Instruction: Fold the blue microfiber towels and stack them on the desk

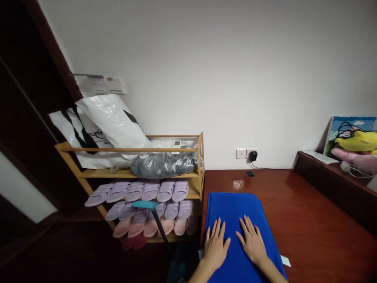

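Observation:
A folded blue cloth (232,208) lies flat on the reddish-brown table (309,220), its layers showing along the right side and far edge. My left hand (216,245) rests palm down on the cloth's left part with its fingers spread. To its right, my right hand (252,240) also lies flat on the fabric, fingers apart. Neither hand holds anything. A small white tag (285,261) sticks out from under the cloth's right edge, and another bit of white shows at the left edge beside my left wrist.
Left of the table stands a wooden rack (141,173) with several slippers, white bags (112,125) and a plastic-wrapped dark bundle (165,164). A black plug (253,156) sits in the wall. A raised ledge (338,177) at right carries a yellow plush (357,140) and cables.

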`<control>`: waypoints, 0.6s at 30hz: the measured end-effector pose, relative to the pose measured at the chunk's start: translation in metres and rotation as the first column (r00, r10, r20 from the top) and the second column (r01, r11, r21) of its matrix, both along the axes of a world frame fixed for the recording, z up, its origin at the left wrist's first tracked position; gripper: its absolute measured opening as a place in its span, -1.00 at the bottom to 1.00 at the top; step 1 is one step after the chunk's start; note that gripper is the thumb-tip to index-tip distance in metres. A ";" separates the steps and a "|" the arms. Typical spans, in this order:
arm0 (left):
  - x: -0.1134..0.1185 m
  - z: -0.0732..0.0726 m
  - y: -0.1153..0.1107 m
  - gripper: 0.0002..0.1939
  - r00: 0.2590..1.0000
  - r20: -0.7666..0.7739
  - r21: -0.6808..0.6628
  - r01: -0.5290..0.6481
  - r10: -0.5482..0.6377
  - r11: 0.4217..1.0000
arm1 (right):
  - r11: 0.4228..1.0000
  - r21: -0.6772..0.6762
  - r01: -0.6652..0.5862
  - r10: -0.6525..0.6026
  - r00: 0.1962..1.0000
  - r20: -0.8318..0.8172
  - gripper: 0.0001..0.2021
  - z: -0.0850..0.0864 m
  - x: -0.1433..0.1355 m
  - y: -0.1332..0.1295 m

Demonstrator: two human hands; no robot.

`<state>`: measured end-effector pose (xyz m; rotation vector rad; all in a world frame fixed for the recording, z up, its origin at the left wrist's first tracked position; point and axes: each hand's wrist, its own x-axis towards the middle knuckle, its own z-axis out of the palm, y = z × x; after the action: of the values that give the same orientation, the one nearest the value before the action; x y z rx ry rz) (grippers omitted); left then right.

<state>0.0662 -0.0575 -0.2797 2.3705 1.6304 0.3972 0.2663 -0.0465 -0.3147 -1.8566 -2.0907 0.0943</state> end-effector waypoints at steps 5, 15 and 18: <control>-0.039 -0.004 -0.042 -0.45 0.998 0.017 -0.023 -0.052 0.053 0.998 | 0.999 0.008 -0.047 0.047 0.999 -0.012 -0.36 0.002 0.017 -0.016; -0.052 -0.018 -0.083 -0.54 0.955 0.008 0.075 -0.296 0.296 0.952 | 0.994 0.113 -0.007 -0.004 0.995 0.095 -0.40 -0.001 0.040 -0.050; -0.046 -0.016 -0.084 -0.56 0.937 0.002 0.107 -0.348 0.350 0.931 | 0.994 0.105 -0.010 0.000 0.995 0.098 -0.42 -0.005 0.049 -0.062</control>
<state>0.0206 -0.1419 -0.2953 2.1531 2.0950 0.5403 0.3157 -0.1082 -0.3201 -1.8278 -2.1216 -0.1061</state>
